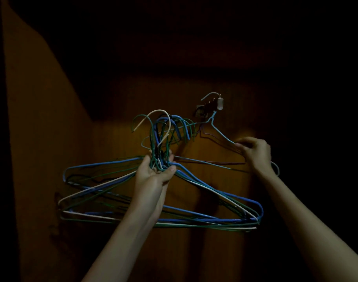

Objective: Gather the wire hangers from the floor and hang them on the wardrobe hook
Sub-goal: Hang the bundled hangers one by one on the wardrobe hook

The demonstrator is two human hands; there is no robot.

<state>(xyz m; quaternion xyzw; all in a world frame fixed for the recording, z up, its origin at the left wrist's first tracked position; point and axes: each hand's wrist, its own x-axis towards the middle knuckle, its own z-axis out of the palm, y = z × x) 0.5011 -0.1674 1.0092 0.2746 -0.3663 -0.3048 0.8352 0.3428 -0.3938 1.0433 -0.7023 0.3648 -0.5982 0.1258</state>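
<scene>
Left hand (153,171) grips a bundle of wire hangers (194,212) at the necks, palm up, hook ends fanned above the fingers, blue, green and white. Right hand (255,153) pinches the shoulder of a light-blue hanger (221,132), whose hook sits over the wardrobe hook (215,102), up-left of that hand. Hands well apart. Bundle hangs free in front of the brown wardrobe panel (113,139), bottom bars below the left wrist. Surroundings too dark to read.
</scene>
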